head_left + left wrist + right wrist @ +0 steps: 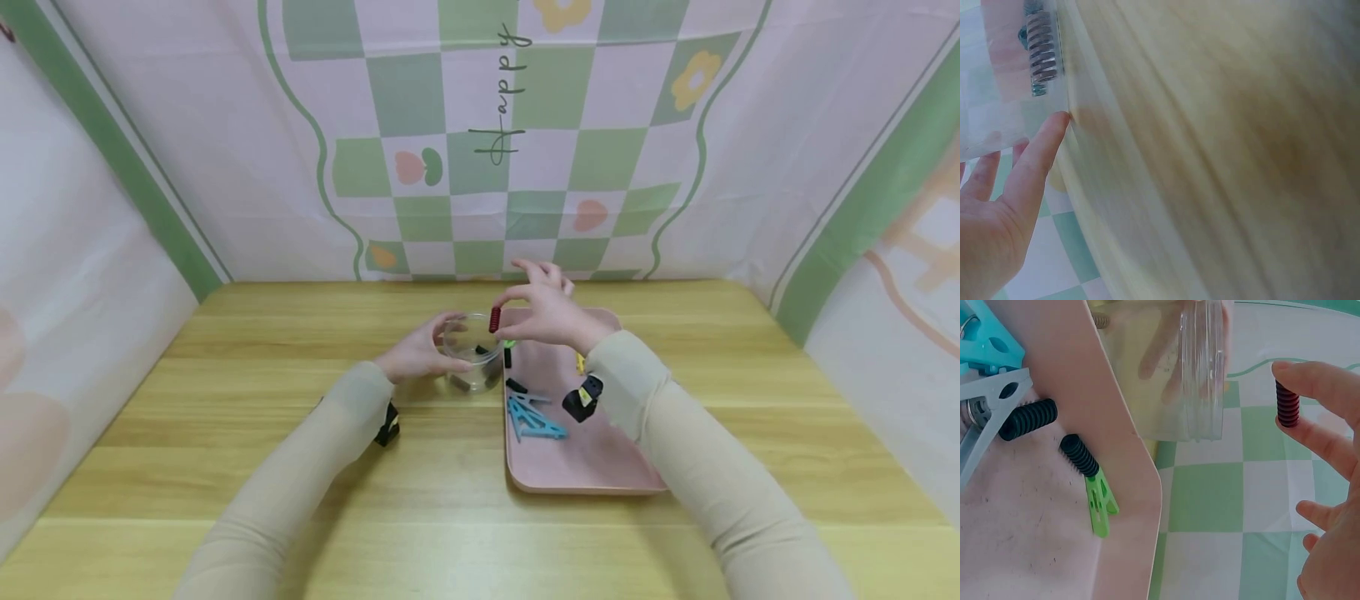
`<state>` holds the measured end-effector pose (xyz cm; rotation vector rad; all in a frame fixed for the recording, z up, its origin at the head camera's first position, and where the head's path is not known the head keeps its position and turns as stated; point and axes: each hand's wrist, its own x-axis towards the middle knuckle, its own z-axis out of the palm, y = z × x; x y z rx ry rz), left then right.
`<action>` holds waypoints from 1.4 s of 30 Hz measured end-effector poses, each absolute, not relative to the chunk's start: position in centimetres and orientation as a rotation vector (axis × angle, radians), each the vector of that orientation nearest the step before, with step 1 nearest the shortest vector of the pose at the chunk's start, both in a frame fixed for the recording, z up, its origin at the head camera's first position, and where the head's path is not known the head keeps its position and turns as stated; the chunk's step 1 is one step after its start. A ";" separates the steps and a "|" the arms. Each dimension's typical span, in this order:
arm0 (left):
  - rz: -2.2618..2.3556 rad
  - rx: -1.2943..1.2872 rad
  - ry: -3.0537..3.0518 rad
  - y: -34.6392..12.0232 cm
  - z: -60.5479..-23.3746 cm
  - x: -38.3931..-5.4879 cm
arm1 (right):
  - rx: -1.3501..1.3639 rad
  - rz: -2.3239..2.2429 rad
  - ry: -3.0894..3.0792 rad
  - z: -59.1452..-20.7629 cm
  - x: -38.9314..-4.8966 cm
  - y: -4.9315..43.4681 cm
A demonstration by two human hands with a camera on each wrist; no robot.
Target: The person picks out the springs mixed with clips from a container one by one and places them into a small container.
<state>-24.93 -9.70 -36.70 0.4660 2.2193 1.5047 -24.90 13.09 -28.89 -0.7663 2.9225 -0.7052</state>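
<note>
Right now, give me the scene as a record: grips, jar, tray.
left grip: holds clear jar by its sides
right grip: pinches dark red coil spring
jar contents: at least one other spring; full count unclear
pink tray: black springs, blue clothespin, green clothespin
layout: tray right of jar, head view

gripping with left hand [418, 352], with thumb set apart from curved fingers | pinching with right hand [553, 317] right of left fingertips, with thumb opposite index, remaining fingers raised beyond | reaching with forearms [300, 479] converging toward the fingers
</note>
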 end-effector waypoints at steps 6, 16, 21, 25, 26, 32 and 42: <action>1.512 0.466 2.219 -9.8 -36.7 -24.9 | -0.778 -0.692 2.925 -29.0 -25.0 12.6; 1.488 0.469 2.220 -9.9 -36.9 -25.1 | -0.763 -0.677 2.922 -29.3 -25.1 11.8; 1.499 0.474 2.219 -9.9 -37.0 -25.3 | -0.768 -0.671 2.931 -29.5 -25.2 11.6; 1.499 0.470 2.229 -9.8 -36.9 -25.2 | -0.768 -0.677 2.925 -29.4 -25.1 11.4; 1.498 0.468 2.229 -9.8 -36.8 -25.1 | -0.767 -0.680 2.924 -29.4 -25.1 11.4; 1.498 0.467 2.223 -9.7 -36.8 -25.0 | -0.759 -0.689 2.924 -29.7 -25.2 11.3; 1.508 0.461 2.218 -9.8 -37.1 -25.1 | -0.762 -0.695 2.926 -29.9 -25.4 11.1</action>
